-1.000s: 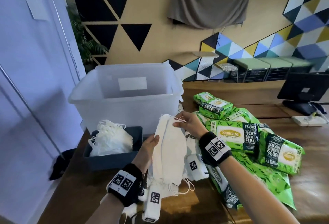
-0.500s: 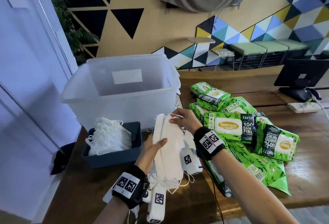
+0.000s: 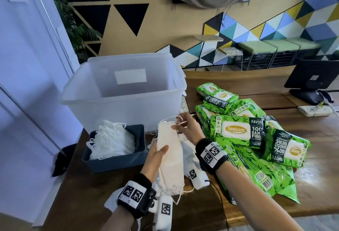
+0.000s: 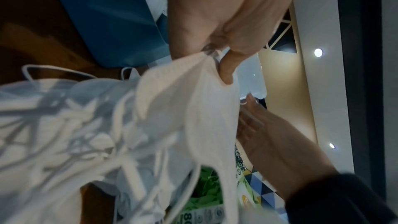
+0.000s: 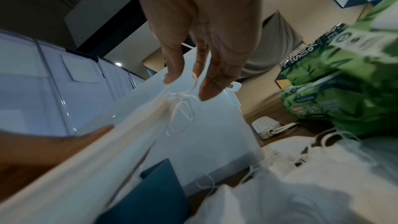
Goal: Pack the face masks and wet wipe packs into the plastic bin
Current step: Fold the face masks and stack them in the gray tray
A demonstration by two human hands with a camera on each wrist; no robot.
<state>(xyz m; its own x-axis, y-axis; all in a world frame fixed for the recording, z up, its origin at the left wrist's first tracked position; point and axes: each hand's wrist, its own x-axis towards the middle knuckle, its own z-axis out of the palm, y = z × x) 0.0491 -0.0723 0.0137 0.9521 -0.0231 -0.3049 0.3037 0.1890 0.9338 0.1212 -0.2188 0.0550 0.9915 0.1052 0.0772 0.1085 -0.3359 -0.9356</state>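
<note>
My left hand (image 3: 160, 152) grips a stack of white face masks (image 3: 170, 157) around its middle, holding it almost on end above the table. In the left wrist view the left hand (image 4: 217, 60) pinches the stack (image 4: 193, 105) between thumb and fingers. My right hand (image 3: 180, 127) is at the stack's top end, fingers nearly straight and touching the ear loops (image 5: 182, 99). The clear plastic bin (image 3: 117, 100) stands just behind. Green wet wipe packs (image 3: 236, 133) lie piled to the right.
A dark blue tray (image 3: 117, 159) heaped with more masks sits in front of the bin. Loose masks (image 3: 190, 159) lie under my hands. A monitor (image 3: 315, 78) and power strip (image 3: 315, 110) stand at the far right. The table's left edge borders a white wall.
The mask stack has turned more edge-on in my left hand. My right hand has eased from pinching the top end to straight fingers at the ear loops.
</note>
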